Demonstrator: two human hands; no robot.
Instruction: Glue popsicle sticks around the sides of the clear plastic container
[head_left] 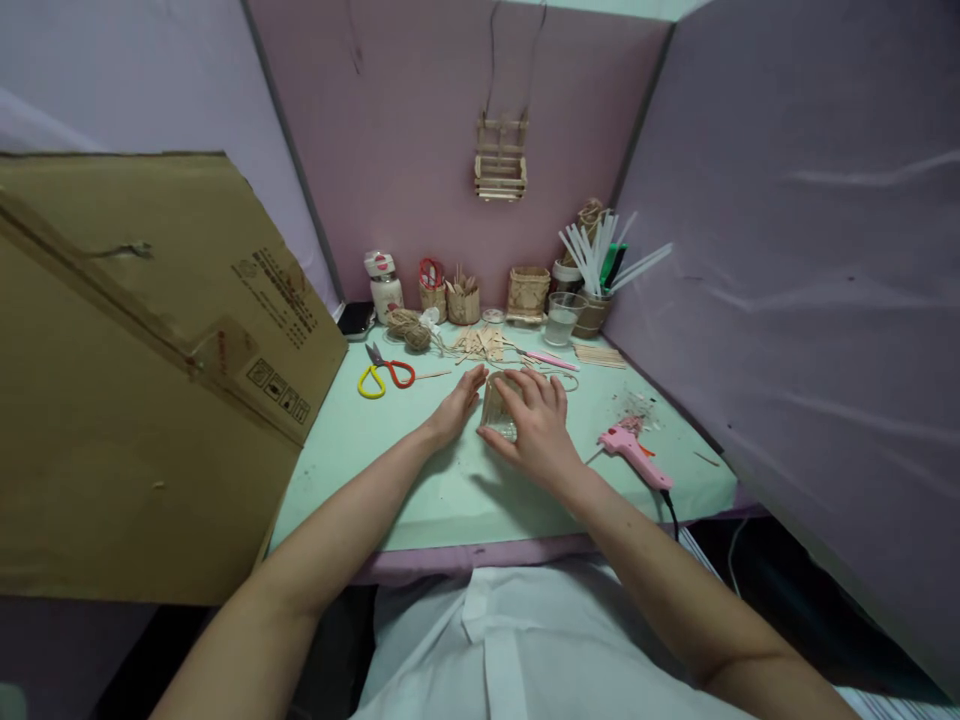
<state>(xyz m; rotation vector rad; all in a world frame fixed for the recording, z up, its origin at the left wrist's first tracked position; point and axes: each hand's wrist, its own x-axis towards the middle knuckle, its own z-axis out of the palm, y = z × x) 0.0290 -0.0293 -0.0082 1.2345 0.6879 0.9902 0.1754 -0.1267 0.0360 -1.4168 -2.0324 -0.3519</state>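
In the middle of the table a small clear glass jar (498, 410) is under my right hand (536, 425), whose thumb and fingers curve around it from the right and over its top. The jar seems to lie tilted or on its side; the hand hides much of it. My left hand (456, 408) stands on edge close to the jar's left side, fingers stretched out and together. Whether its fingertips touch the jar I cannot tell. A pink hot glue gun (636, 455) lies to the right, and scissors (384, 372) with yellow and red handles lie to the left.
Behind the hands lie twine (411, 330), wooden sticks (481, 344), a pink pen-like tool (551, 359) and a plastic cup (561, 318) of liquid. Glue sticks (592, 250) stand in a holder. A cardboard box (150, 400) borders the left; a small wooden swing (501, 170) hangs behind.
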